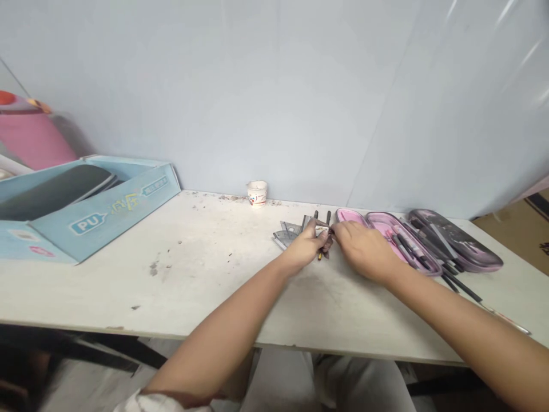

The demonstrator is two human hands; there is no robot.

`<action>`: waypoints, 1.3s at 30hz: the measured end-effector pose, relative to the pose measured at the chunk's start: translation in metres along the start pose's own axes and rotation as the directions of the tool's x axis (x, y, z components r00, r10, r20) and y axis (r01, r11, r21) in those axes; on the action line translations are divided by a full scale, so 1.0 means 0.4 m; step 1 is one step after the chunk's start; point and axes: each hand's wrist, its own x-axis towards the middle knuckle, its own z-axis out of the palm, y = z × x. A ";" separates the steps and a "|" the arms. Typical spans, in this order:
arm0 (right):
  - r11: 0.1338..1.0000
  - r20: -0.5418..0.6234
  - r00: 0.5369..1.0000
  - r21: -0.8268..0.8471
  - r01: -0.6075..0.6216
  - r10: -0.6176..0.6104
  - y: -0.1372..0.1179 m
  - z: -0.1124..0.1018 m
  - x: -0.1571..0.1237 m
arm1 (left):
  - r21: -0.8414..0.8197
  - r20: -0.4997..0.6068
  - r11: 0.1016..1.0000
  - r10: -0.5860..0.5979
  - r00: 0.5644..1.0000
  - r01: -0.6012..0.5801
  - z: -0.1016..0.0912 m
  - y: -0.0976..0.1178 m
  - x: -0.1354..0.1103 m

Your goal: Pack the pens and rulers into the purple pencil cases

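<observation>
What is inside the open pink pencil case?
Dark pens lie in the pink pencil case; the right hand covers its near part, so anything beneath cannot be seen.

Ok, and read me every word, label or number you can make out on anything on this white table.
"PU", in white on a blue tag on the light-blue cardboard box.
Yellow lettering beside it: too blurred to read.
Blue strip near the box's right corner: too small to read.
Red-and-blue mark on the small white paper cup: too small to read.
</observation>
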 end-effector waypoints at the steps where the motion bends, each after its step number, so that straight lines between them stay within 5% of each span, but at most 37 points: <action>1: 0.995 -0.002 0.999 -0.085 0.053 -0.053 -0.005 0.000 0.000 | -0.035 0.001 0.999 -0.010 1.000 0.010 -0.002 0.001 0.000; 3: 0.991 0.012 0.999 -0.121 0.051 -0.050 -0.009 0.006 0.000 | -0.031 -0.005 0.999 -0.009 1.000 0.009 -0.006 0.003 -0.002; 6: 0.988 0.023 0.994 0.104 -0.113 0.111 0.000 0.025 0.009 | 0.138 0.003 0.990 0.028 1.000 -0.029 -0.017 -0.002 -0.004; 9: 0.841 0.134 0.977 0.497 -0.213 0.169 0.023 0.036 0.018 | 0.310 0.052 0.947 0.073 0.996 -0.085 -0.024 -0.009 -0.003; 12: 0.690 0.237 0.962 0.675 -0.262 0.134 0.039 0.032 0.019 | 0.362 0.064 0.926 0.088 0.994 -0.106 -0.020 -0.008 -0.003; 20: 0.855 0.052 0.993 0.504 -0.119 0.107 0.033 0.038 0.013 | 0.338 -0.054 0.941 0.042 0.998 -0.021 -0.008 0.013 -0.011; 24: 0.748 0.120 0.977 0.628 -0.214 0.178 0.054 0.082 0.013 | 0.254 -0.133 0.967 0.062 0.989 -0.026 -0.017 0.008 -0.001; 28: 0.650 0.009 0.939 0.720 -0.244 0.344 0.064 0.116 0.004 | 0.030 -0.214 0.998 0.059 0.975 -0.054 -0.020 0.004 0.013; 39: 0.545 -0.065 0.924 0.822 -0.164 0.376 0.048 0.132 -0.017 | -0.212 -0.140 0.977 -0.037 0.989 0.007 0.006 0.016 -0.002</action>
